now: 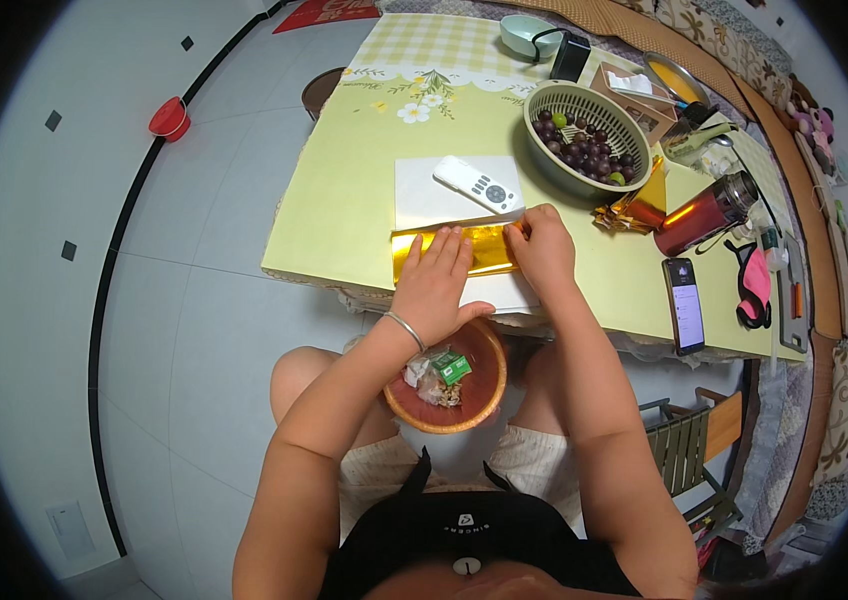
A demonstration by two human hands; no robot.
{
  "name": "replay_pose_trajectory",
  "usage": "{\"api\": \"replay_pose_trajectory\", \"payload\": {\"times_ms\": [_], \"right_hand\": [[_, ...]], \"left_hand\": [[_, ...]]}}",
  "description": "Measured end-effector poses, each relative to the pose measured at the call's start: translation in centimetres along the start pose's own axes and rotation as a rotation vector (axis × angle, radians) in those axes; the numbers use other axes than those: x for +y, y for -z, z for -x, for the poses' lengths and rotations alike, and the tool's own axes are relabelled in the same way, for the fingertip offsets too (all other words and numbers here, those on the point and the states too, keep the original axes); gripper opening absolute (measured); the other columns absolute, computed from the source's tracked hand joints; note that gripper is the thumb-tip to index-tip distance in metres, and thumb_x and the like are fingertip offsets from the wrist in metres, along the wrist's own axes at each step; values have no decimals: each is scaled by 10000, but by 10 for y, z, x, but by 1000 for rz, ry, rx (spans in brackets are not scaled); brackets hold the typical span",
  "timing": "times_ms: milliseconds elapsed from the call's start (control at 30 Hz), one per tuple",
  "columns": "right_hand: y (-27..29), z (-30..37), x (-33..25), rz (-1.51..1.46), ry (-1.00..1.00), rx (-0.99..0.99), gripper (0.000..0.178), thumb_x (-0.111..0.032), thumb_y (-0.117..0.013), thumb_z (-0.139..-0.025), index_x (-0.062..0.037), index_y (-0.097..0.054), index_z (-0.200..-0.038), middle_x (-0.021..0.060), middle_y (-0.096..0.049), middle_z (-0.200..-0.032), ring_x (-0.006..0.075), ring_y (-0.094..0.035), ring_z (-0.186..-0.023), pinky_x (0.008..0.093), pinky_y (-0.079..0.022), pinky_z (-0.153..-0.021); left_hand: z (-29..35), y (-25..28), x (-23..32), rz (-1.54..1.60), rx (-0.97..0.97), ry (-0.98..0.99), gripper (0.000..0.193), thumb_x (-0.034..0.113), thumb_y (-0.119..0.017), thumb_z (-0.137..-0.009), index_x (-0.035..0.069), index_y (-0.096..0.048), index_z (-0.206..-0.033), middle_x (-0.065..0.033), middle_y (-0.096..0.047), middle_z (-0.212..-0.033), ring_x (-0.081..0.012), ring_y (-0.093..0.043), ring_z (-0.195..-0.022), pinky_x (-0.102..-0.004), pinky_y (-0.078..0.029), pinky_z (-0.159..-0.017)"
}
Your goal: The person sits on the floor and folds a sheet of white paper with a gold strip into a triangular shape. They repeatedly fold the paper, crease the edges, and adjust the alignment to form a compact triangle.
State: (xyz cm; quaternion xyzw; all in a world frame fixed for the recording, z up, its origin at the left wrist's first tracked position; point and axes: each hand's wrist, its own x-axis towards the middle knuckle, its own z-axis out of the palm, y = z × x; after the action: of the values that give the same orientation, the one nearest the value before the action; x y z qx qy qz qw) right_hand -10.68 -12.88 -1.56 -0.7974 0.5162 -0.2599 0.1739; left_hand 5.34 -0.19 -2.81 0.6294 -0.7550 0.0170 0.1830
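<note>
While the left hand [434, 275] lies flat, palm down, across the gold foil sheet [489, 249], covering much of its left half, the right hand [548, 248] curls over the sheet's right end. The two hands are apart, the shiny strip running between them. From where I stand, the right fingertips are mostly hidden by their own knuckles, so I can't tell whether they pinch the foil or just press on it.

The foil sits near the front edge of the table [339, 215], on top of a white sheet [417, 190] whose middle it hides. Taking the foil as the clock's centre, a white remote [476, 185] lies close by at twelve. Toward half past one stands a basket [541, 165] of dark grapes, its bottom buried under the fruit. At about half past two there's a crumpled gold wrapper [642, 207], and just short of three a red flask [706, 217], lying tilted. The phone [684, 305] at half past three is lit, its text too small to read. At six, below the table, a bin [490, 385] shows a green packet [452, 367] among pale scraps I can't make out; the left forearm cuts off its left rim.
</note>
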Motion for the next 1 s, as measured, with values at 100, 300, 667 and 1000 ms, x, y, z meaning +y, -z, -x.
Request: {"api": "replay_pose_trajectory", "payload": {"times_ms": [100,300,667,1000], "right_hand": [[-3,-1,-1,9,-11,14,189,-197,-702,-848,-26,-641,-795,132,-606,-917,339,-636,-784,435,-516,-706],[-7,-2,0,29,-13,44,193,-202,-708,-847,-26,-647,-797,135,-607,-918,341,-643,-768,437,-521,-699],[-7,-1,2,5,-10,45,182,-184,-725,-840,-21,-650,-816,131,-610,-924,338,-644,-773,427,-520,-697],[3,8,-16,74,270,278,270,-120,-722,-825,-10,-618,-1049,163,-626,-1052,371,-620,-942,457,-505,-797]], "left_hand": [[-1,3,0,2,8,0,930,614,-644,-833,-66,-419,-1428,-262,-418,-1487,-386,-366,-1418,-523,-231,-1178],[-2,3,-4,1,1,0,926,606,-655,-830,-58,-417,-1431,-268,-409,-1493,-394,-351,-1425,-527,-230,-1177],[3,-2,10,-24,8,37,876,618,-669,-814,39,-463,-1438,-290,-388,-1494,-458,-325,-1419,-602,-222,-1151],[5,6,24,-77,-100,141,972,687,-664,-770,65,-427,-1479,-262,-322,-1549,-468,-252,-1451,-651,-174,-1144]]}}
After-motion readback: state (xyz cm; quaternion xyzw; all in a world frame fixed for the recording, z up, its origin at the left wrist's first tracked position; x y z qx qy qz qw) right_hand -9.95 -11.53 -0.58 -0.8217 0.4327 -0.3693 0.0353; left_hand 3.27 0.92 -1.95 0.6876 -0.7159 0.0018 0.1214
